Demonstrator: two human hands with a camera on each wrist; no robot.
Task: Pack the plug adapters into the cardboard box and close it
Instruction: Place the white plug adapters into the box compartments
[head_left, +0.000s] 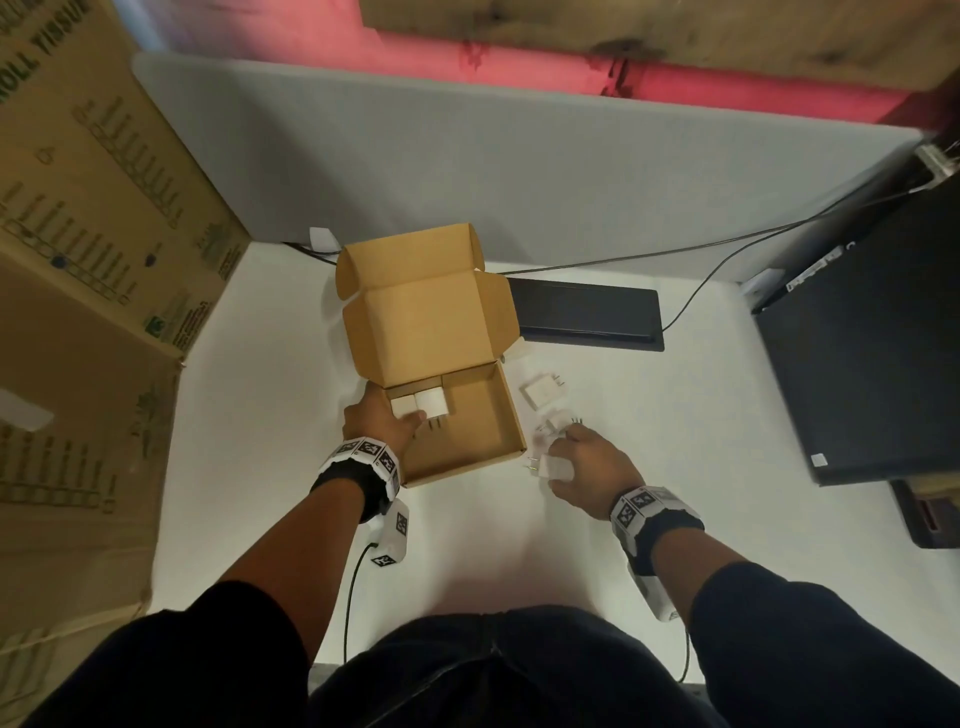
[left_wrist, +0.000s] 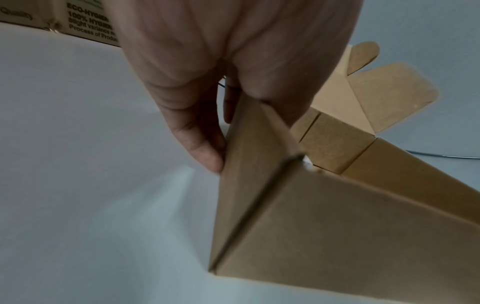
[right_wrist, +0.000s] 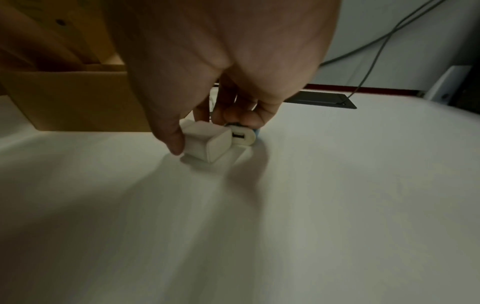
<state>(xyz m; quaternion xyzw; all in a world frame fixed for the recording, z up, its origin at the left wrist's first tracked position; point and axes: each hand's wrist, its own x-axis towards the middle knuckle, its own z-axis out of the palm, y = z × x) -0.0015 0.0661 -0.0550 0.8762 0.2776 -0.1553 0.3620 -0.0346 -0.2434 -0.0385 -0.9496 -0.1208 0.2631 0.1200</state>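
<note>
Head view: we have our left hand (head_left: 382, 421) on the near-left wall of the cardboard box (head_left: 470, 447), thumb outside and fingers over the rim, touching one of two white adapters in box (head_left: 421, 404) at the far-left corner, just past the fingertips. Lid is open, standing back from the tray. Left wrist view shows the thumb (left_wrist: 205, 152) pressed on the outer wall near the corner, so we call it gripping the wall; what the fingers do inside is hidden by cardboard.

Our right hand (head_left: 587, 467) is on the table (head_left: 260, 415) just right of the box, fingers curled around a white cube adapter (right_wrist: 206, 144). Right wrist view shows thumb on one side of it and fingers on the other, with a second rounded adapter (right_wrist: 241, 137) touching it, right under the fingertips; we cannot tell if that one is grasped too. In the head view the cube's prongs point left toward the box, its long axis roughly across us.

Key relation: the box opening lies left of and slightly beyond the right fingers, close by. One flat adapter (head_left: 540, 392) lies beyond the right fingertips, apart from them. Loose pieces near the fingertips are blurred, so the count is unclear.
</note>
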